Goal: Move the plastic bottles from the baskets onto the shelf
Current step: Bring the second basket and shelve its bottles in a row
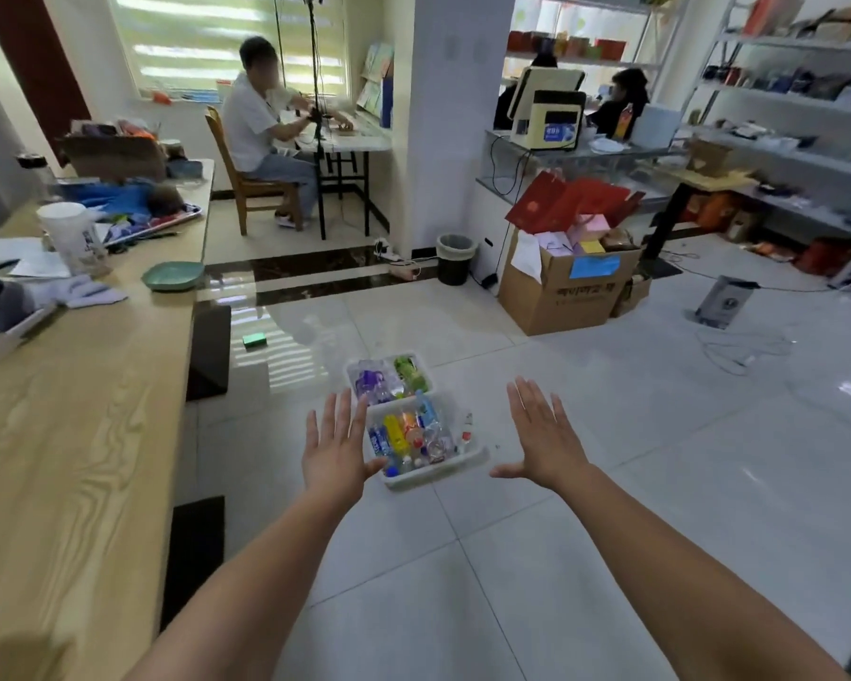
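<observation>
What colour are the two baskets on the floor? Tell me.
The baskets are white; the head view shows it.

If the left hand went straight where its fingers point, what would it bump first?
Likely the farther white plastic basket of purple and green bottles, just beyond the left hand; depth is unclear, so it may pass above.

No legible text, even on cardboard box (568,299)

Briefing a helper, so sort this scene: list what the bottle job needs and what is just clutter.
Job: near basket, far basket, plastic bottles, shelf, left hand and right hand, both empty.
Clutter: cardboard box, bin, green bowl, white cup.
</observation>
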`<state>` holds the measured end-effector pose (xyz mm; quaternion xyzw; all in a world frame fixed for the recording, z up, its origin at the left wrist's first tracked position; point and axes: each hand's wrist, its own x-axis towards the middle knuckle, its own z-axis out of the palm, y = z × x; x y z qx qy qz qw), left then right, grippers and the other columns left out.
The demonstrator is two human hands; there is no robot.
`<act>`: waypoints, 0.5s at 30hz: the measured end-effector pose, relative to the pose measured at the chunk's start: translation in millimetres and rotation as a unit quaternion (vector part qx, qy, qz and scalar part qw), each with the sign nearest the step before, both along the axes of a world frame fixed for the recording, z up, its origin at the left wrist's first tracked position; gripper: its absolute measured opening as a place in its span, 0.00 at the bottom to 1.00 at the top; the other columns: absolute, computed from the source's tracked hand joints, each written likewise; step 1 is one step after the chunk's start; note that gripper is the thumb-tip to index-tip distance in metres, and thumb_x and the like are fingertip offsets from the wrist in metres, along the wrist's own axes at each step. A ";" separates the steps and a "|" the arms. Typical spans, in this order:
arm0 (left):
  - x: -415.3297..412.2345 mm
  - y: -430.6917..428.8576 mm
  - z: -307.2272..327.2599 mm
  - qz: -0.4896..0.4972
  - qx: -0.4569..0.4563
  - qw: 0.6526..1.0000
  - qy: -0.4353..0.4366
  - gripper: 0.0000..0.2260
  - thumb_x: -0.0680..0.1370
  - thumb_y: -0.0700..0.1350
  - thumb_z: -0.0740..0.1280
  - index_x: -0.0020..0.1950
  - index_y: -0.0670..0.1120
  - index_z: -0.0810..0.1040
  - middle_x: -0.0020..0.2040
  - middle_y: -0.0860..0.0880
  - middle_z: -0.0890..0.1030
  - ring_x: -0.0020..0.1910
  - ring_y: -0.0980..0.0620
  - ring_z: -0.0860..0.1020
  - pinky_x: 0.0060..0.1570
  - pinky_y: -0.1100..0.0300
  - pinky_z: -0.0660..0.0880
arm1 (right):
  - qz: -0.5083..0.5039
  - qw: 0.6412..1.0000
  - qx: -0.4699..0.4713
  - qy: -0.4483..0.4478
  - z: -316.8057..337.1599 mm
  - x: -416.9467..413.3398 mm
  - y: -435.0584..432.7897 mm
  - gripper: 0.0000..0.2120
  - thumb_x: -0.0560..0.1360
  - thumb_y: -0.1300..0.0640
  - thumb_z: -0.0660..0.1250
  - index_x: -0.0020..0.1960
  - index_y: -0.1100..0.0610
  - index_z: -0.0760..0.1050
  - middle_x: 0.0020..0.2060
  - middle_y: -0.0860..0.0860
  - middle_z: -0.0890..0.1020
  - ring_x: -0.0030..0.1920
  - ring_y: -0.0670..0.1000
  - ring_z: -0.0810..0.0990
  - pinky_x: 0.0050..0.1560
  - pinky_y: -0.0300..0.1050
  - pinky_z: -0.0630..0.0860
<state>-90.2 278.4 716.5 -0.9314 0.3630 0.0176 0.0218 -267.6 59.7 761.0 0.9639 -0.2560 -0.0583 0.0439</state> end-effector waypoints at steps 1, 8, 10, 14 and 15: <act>7.8 -10.9 -1.3 -0.002 0.003 1.000 0.007 0.40 0.78 0.67 0.51 0.71 0.49 0.25 0.73 0.46 0.27 0.69 0.47 0.26 0.71 0.46 0.31 | 0.001 1.000 0.003 0.005 -2.1 5.7 -14.1 0.60 0.67 0.29 0.65 0.76 0.60 0.31 0.76 0.56 0.33 0.75 0.54 0.32 0.72 0.52 0.31; 61.8 -89.6 -22.3 0.021 0.035 0.999 0.000 0.40 0.77 0.67 0.50 0.72 0.48 0.25 0.76 0.45 0.31 0.73 0.45 0.28 0.74 0.45 0.34 | -0.005 1.000 0.012 0.023 -20.0 52.3 -126.4 0.60 0.67 0.29 0.64 0.75 0.60 0.30 0.75 0.56 0.33 0.75 0.54 0.32 0.72 0.52 0.31; 78.2 -119.3 -31.2 0.036 0.042 0.998 0.003 0.41 0.77 0.68 0.49 0.72 0.48 0.25 0.76 0.45 0.30 0.73 0.44 0.29 0.74 0.44 0.34 | 0.004 0.999 0.018 0.038 -29.6 70.7 -161.8 0.60 0.67 0.28 0.63 0.75 0.60 0.30 0.75 0.56 0.32 0.75 0.54 0.32 0.72 0.53 0.32; 113.5 -184.7 -56.9 0.072 0.050 0.996 0.007 0.41 0.77 0.68 0.49 0.75 0.48 0.28 0.76 0.45 0.30 0.74 0.44 0.29 0.73 0.44 0.33 | 0.037 0.998 0.018 0.055 -58.0 115.5 -241.9 0.59 0.67 0.28 0.62 0.75 0.60 0.29 0.75 0.56 0.32 0.75 0.54 0.32 0.71 0.53 0.32; 122.4 -200.9 -64.4 0.082 0.056 0.995 0.012 0.42 0.77 0.68 0.49 0.75 0.48 0.28 0.76 0.45 0.29 0.73 0.44 0.29 0.73 0.44 0.33 | 0.044 0.997 0.024 0.058 -66.6 127.0 -262.5 0.59 0.67 0.28 0.62 0.75 0.61 0.29 0.75 0.56 0.32 0.75 0.54 0.31 0.71 0.52 0.31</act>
